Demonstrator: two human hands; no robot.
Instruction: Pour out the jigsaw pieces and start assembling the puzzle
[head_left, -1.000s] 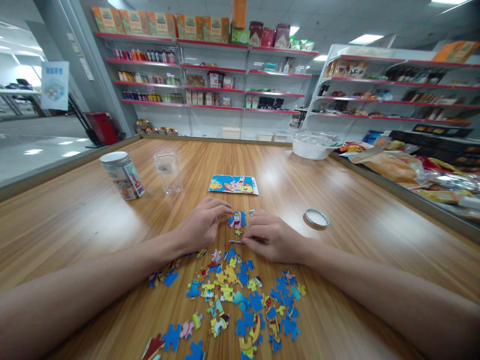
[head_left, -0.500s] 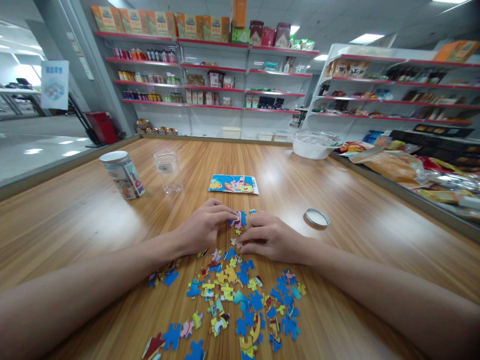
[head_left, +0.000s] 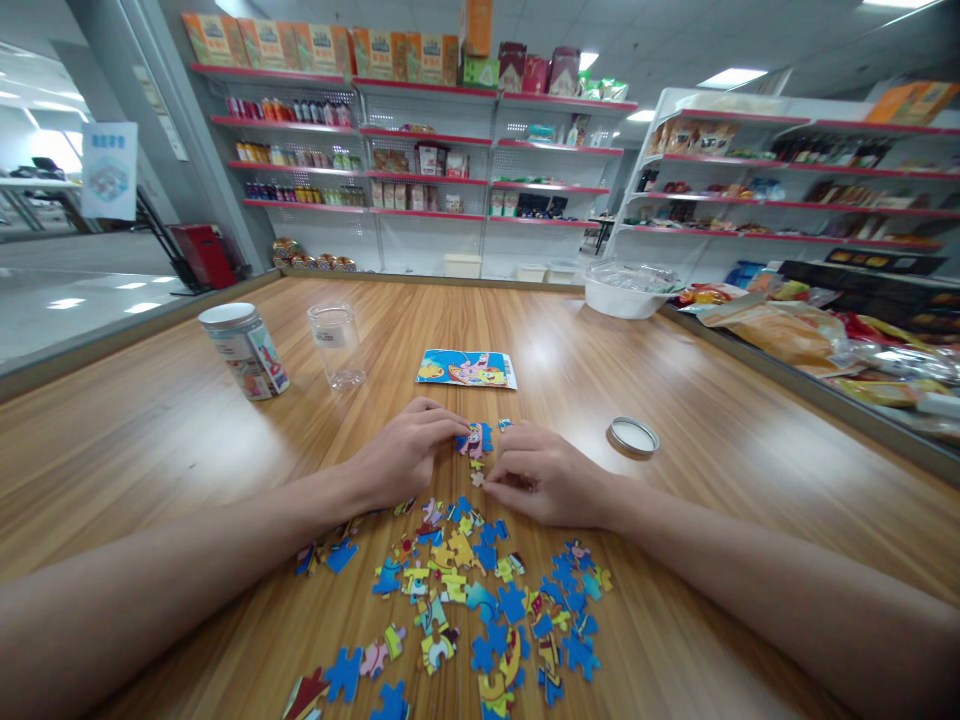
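Note:
My left hand (head_left: 401, 455) rests on the table with its fingers stretched out, fingertips at the left edge of a small joined patch of puzzle pieces (head_left: 475, 441) in blue and pink. Opposite it, my right hand (head_left: 546, 472) has thumb and fingers pinched at the edge of a pale puzzle piece (head_left: 478, 480), just below that patch. Another small piece (head_left: 505, 425) lies by the right knuckles. Many loose puzzle pieces (head_left: 512, 601), mostly blue and yellow, are scattered nearer to me. Beyond the hands lies a picture card (head_left: 466, 368) with cartoon figures.
Left of the card stand a lidded printed jar (head_left: 244, 352) and an open clear jar (head_left: 337, 348). A round metal lid (head_left: 634, 436) lies to the right. A white bowl (head_left: 626, 295) is at the far edge, with packaged snacks (head_left: 795, 335) off the table's right side.
My right fingers have drawn slightly down and right, and the pale piece has turned and shifted a little to the right. My left fingertips have slid back slightly, uncovering more of the joined patch.

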